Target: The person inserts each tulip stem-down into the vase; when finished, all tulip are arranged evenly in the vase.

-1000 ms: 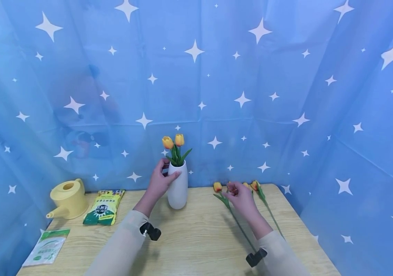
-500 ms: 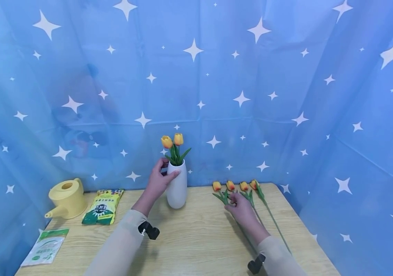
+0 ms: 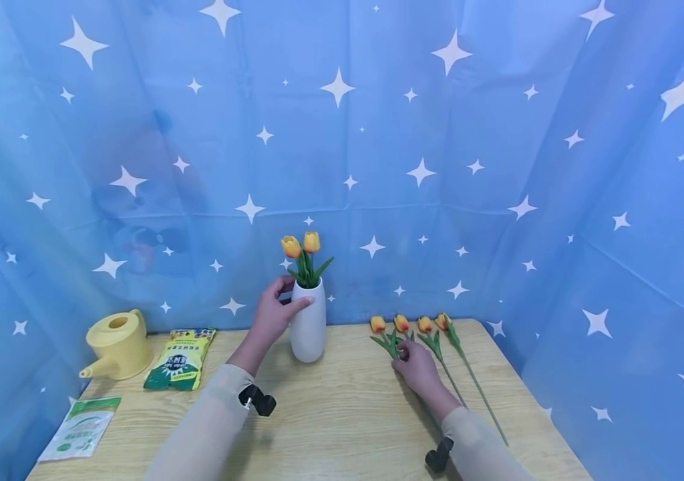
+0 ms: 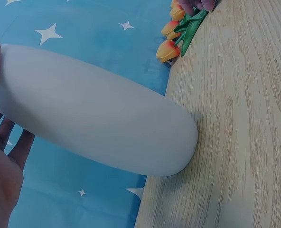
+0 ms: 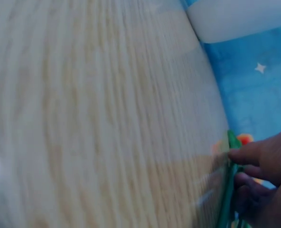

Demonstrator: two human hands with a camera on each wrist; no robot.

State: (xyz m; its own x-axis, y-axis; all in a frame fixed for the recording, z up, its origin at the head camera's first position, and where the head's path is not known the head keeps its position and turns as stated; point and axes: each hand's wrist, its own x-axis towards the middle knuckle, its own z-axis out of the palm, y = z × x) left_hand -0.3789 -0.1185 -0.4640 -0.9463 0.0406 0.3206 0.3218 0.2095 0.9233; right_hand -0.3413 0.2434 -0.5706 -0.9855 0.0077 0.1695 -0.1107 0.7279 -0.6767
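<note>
My left hand (image 3: 272, 310) holds a white vase (image 3: 308, 331) near its rim, thumb in front and fingers behind. The vase stands upright at the table's back edge, with two yellow-orange tulips (image 3: 290, 247) and green leaves rising from its mouth. Several more tulips (image 3: 425, 325) lie side by side at the back right, blooms toward the curtain. Over the left ones, my right hand (image 3: 421, 371) pinches a tulip by its green stem and leaves (image 5: 231, 140); which of the two leftmost it is, I cannot tell. My right hand and sleeve hide part of the stems.
A yellow watering can (image 3: 118, 344) stands at the back left, beside a yellow-green bag (image 3: 178, 361). A flat white-green packet (image 3: 80, 429) lies nearer the left edge. Behind the wooden table (image 3: 330, 414) hangs a blue starred curtain (image 3: 354, 140).
My right hand has come down and slightly toward me, from over the blooms to the stems and leaves. The left hand stays on the vase.
</note>
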